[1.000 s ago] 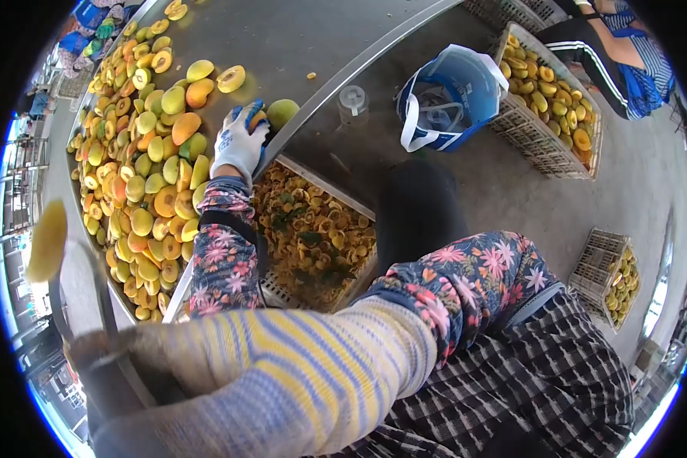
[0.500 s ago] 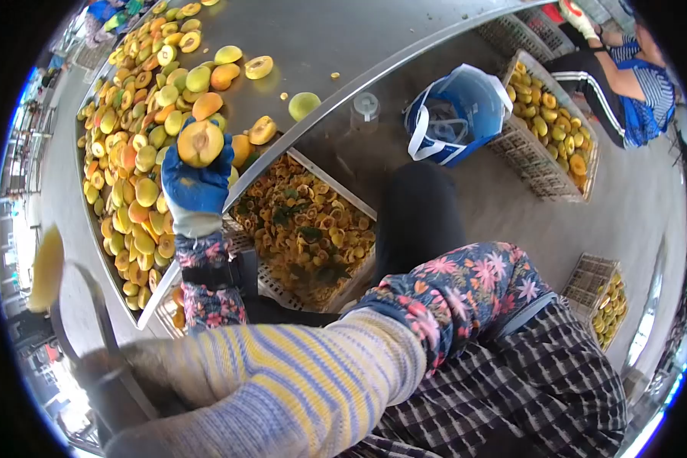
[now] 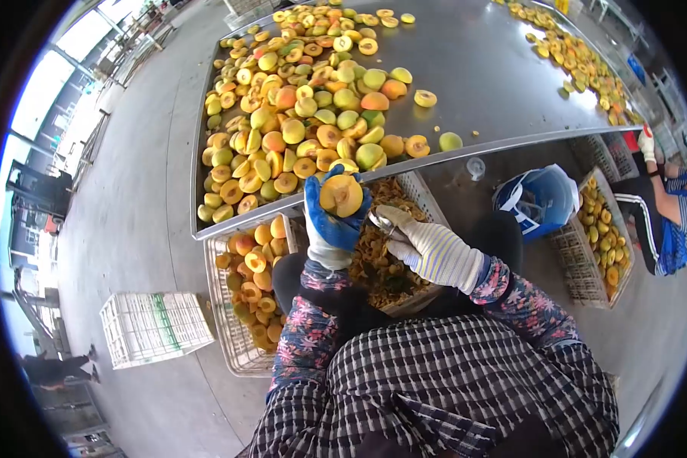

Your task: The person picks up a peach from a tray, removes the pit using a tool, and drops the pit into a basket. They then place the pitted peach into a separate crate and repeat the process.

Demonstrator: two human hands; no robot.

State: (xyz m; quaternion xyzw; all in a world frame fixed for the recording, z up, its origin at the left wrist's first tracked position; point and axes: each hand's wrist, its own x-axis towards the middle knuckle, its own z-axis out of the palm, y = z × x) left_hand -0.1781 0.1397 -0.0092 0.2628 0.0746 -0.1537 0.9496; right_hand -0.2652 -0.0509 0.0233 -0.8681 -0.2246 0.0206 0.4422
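Observation:
My left hand [image 3: 333, 229], in a blue-coated glove, is closed around a halved peach [image 3: 341, 196] with its cut face turned up toward me. Close by on the right, my right hand [image 3: 439, 250] wears a striped knit glove and grips a metal hand tool [image 3: 385, 222]. The tool's tip points toward the peach half; the fingers hide most of its handle. Just beyond both hands, a heap of whole and halved peaches [image 3: 292, 131] lies on the metal table [image 3: 466, 84]. Beneath them stands a crate of peach scraps [image 3: 389, 267].
A white crate [image 3: 225, 336] of peach halves stands left of my knees, with another white crate [image 3: 156, 328] farther left. On the right are a blue bucket [image 3: 546, 202], a crate of peaches [image 3: 580, 263] and a seated person [image 3: 668, 206]. A clear jar [image 3: 475, 168] stands under the table edge.
My right hand has moved from close to the camera at lower left to beside my left hand. The view has shifted. My left hand still holds a peach half.

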